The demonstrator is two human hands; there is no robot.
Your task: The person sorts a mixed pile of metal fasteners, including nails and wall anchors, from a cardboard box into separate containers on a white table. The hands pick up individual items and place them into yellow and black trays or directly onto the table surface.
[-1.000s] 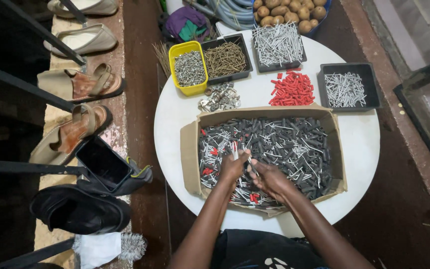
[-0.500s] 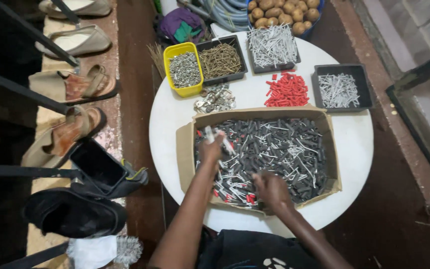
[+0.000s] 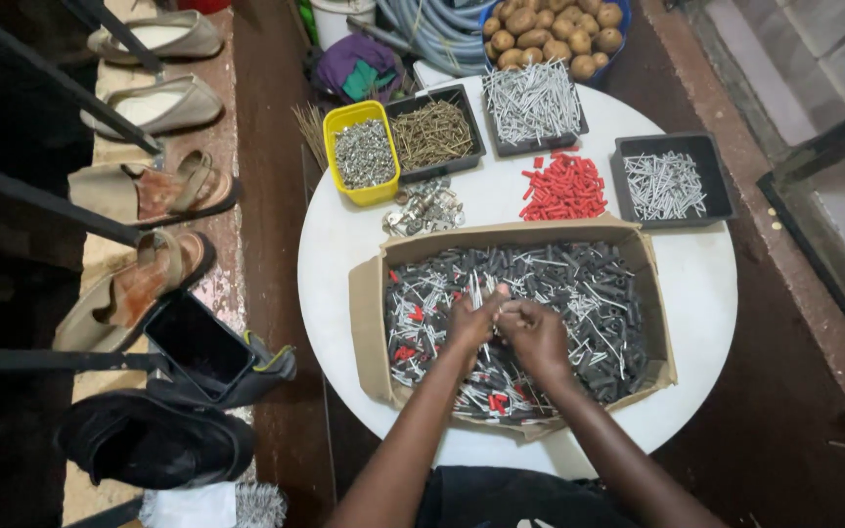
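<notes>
A shallow cardboard box on the round white table holds a mixed heap of grey plugs, red plugs and silver nails. My left hand and my right hand meet over the middle of the heap, fingertips together. The left hand pinches a few silver nails that stick up between its fingers. The right hand's fingers are closed at the same spot; what they hold is too small to tell.
Behind the box lie a red plug pile, a metal bits pile, a yellow tub of screws and three black trays: brass screws, long nails, short nails. Shoes line the left floor; potatoes at the back.
My left hand came back from the box's upper left to the middle. My right hand moved up from the box's near edge, and the two now touch again.
</notes>
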